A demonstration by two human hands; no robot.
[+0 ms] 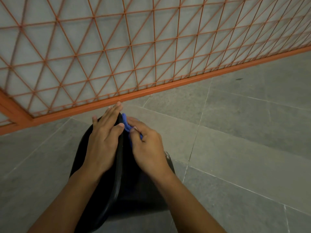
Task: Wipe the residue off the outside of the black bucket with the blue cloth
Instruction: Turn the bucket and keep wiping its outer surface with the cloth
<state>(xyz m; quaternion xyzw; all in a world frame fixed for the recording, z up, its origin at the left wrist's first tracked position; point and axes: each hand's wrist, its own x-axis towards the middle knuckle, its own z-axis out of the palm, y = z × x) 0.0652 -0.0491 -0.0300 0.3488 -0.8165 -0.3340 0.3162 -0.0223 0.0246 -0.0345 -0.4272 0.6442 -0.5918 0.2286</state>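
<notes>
Grey tiled floor, orange wire fence behind. Glossy black bucket is tipped on the floor, steadied by flat-fingered left hand; bunched blue cloth is pinched against its side by right hand.

We see a bucket of smooth black plastic, its rim faintly glossy under the left fingers. The cloth bunched in the right fingers looks soft and matt. The floor is matt grey stone tile; the grille beyond the fingertips is orange-painted metal.
</notes>
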